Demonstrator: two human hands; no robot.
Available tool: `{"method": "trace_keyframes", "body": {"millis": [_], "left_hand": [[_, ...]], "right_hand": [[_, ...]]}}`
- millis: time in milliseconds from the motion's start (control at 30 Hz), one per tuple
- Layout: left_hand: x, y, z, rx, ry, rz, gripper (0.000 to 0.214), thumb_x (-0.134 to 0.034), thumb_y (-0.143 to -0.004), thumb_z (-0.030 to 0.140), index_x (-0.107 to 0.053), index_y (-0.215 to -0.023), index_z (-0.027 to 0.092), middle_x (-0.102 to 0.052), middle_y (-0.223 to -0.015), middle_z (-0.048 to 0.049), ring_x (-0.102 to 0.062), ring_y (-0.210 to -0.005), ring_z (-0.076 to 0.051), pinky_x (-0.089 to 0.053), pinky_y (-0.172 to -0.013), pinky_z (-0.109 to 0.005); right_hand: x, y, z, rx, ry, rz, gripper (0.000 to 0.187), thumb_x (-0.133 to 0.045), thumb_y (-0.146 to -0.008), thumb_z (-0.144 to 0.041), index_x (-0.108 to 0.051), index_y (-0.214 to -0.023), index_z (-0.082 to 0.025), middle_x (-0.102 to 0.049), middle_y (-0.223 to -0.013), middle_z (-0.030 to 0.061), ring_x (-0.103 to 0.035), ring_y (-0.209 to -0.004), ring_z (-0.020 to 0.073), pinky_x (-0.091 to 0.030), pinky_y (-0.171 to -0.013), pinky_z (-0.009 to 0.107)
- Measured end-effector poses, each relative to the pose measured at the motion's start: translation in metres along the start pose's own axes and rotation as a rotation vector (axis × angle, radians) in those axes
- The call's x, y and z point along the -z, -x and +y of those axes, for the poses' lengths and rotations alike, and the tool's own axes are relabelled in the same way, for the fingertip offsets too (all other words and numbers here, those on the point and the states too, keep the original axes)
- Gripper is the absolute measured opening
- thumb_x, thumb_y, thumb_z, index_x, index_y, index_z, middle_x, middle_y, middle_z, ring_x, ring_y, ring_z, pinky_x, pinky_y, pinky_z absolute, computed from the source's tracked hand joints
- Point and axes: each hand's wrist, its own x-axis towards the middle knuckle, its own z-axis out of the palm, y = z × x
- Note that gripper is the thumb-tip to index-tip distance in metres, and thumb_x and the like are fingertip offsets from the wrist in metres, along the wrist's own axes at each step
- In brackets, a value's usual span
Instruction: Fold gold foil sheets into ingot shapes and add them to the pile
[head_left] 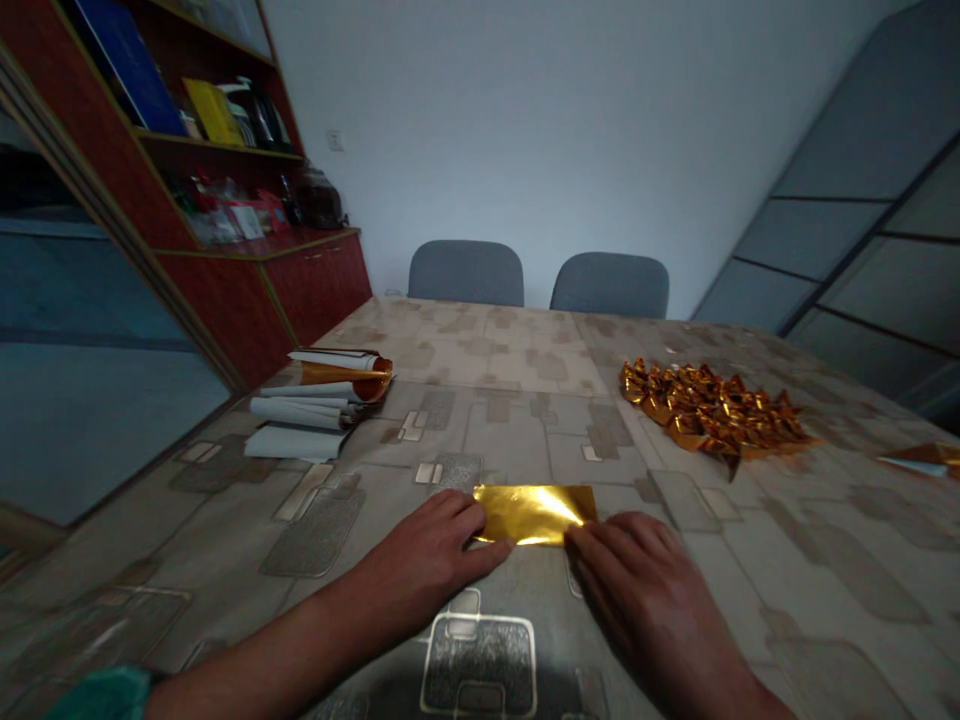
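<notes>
No readable text, no legible labels, brands, numbers or signs

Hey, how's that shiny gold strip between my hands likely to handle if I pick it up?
The gold strip is probably light, since it looks foil-thin. Its bright glare suggests a smooth face that may feel slippery. It likely creases easily, judging by the folded gold pieces.

My left hand (442,540) is partly covering the gold foil (534,512) at its left end, my right hand (649,575) at its lower right corner. The view's edges are cutting off my green sleeve (105,692) and a pointed foil piece (930,459). Small items (225,218) on the red cabinet (319,282) are blurring beyond telling.
</notes>
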Motion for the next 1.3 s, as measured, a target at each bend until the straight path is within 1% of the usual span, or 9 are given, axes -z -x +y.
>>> {"method": "trace_keyframes", "body": {"millis": [67, 200, 300, 500, 633, 767, 900, 1033, 1300], "left_hand": [[-0.005, 0.0, 0.0, 0.002, 0.002, 0.003, 0.033, -0.05, -0.102, 0.028, -0.055, -0.134, 0.031, -0.061, -0.101, -0.0051, -0.056, -0.096, -0.024, -0.048, -0.083, -0.037], [-0.011, 0.0, -0.001, 0.024, 0.021, -0.011, 0.032, -0.049, -0.103, 0.031, -0.056, -0.134, 0.032, -0.061, -0.103, -0.0055, -0.056, -0.095, -0.024, -0.047, -0.08, -0.036], [-0.009, -0.001, -0.002, 0.07, 0.049, -0.014, 0.028, -0.047, -0.104, 0.033, -0.059, -0.129, 0.032, -0.061, -0.103, -0.0048, -0.057, -0.098, -0.025, -0.047, -0.08, -0.037], [0.005, -0.008, -0.003, 0.109, 0.108, -0.085, 0.025, -0.044, -0.104, 0.03, -0.067, -0.114, 0.024, -0.064, -0.101, -0.006, -0.061, -0.091, -0.024, -0.05, -0.076, -0.036], [0.01, -0.017, -0.005, 0.069, 0.127, -0.052, 0.021, -0.052, -0.099, 0.019, -0.065, -0.115, 0.02, -0.067, -0.114, -0.007, -0.062, -0.1, -0.025, -0.052, -0.087, -0.039], [0.006, -0.025, -0.002, 0.089, 0.046, -0.052, 0.018, -0.055, -0.095, 0.016, -0.066, -0.11, 0.015, -0.071, -0.108, -0.0086, -0.063, -0.095, -0.026, -0.054, -0.085, -0.04], [-0.002, -0.025, 0.001, 0.088, 0.005, 0.031, 0.016, -0.052, -0.092, 0.01, -0.066, -0.1, 0.013, -0.071, -0.094, -0.0087, -0.062, -0.084, -0.025, -0.054, -0.077, -0.037], [-0.007, -0.022, -0.002, 0.097, 0.099, 0.113, 0.018, -0.049, -0.091, 0.007, -0.064, -0.096, 0.015, -0.068, -0.087, -0.0068, -0.061, -0.081, -0.023, -0.051, -0.072, -0.033], [-0.005, -0.01, -0.012, 0.233, 0.386, 0.176, 0.008, -0.063, -0.089, 0.012, -0.065, -0.089, 0.02, -0.066, -0.098, -0.0033, -0.059, -0.096, -0.021, -0.046, -0.085, -0.034]], "right_hand": [[-0.009, -0.009, -0.016, 0.029, -0.053, -0.079, 0.026, -0.062, -0.093, -0.018, -0.065, -0.119, -0.018, -0.071, -0.101, 0.0064, -0.061, -0.091, 0.027, -0.047, -0.084, 0.04], [-0.022, -0.014, -0.031, 0.035, -0.037, -0.103, 0.022, -0.069, -0.088, -0.023, -0.067, -0.11, -0.019, -0.068, -0.094, 0.0047, -0.061, -0.088, 0.0272, -0.047, -0.087, 0.042], [-0.02, -0.006, -0.023, 0.025, 0.013, -0.069, 0.01, -0.063, -0.092, -0.021, -0.068, -0.1, -0.02, -0.067, -0.088, 0.0034, -0.06, -0.087, 0.0268, -0.042, -0.093, 0.045], [0.0, 0.012, 0.007, -0.057, 0.104, -0.017, 0.029, -0.045, -0.1, -0.017, -0.07, -0.086, -0.021, -0.067, -0.081, 0.0046, -0.057, -0.08, 0.0261, -0.038, -0.089, 0.046], [0.005, -0.006, 0.0, -0.094, 0.073, -0.058, 0.021, -0.055, -0.096, -0.019, -0.069, -0.08, -0.021, -0.066, -0.079, 0.0046, -0.057, -0.08, 0.027, -0.04, -0.08, 0.042], [-0.006, -0.038, -0.022, -0.09, -0.053, -0.163, 0.003, -0.072, -0.087, -0.018, -0.07, -0.089, -0.02, -0.07, -0.09, 0.0039, -0.062, -0.087, 0.0259, -0.044, -0.078, 0.037], [-0.027, -0.054, -0.03, -0.084, 0.03, -0.176, 0.014, -0.08, -0.08, -0.026, -0.071, -0.089, -0.019, -0.071, -0.091, 0.0054, -0.063, -0.087, 0.0288, -0.045, -0.072, 0.037], [-0.039, -0.053, -0.024, -0.028, 0.118, -0.098, 0.01, -0.077, -0.082, -0.013, -0.07, -0.081, -0.02, -0.07, -0.081, 0.0035, -0.062, -0.08, 0.0251, -0.042, -0.066, 0.034], [-0.028, -0.036, -0.018, -0.038, -0.122, -0.077, 0.016, -0.064, -0.083, -0.004, -0.063, -0.077, -0.018, -0.066, -0.078, 0.0025, -0.059, -0.074, 0.0202, -0.042, -0.067, 0.031]]}}
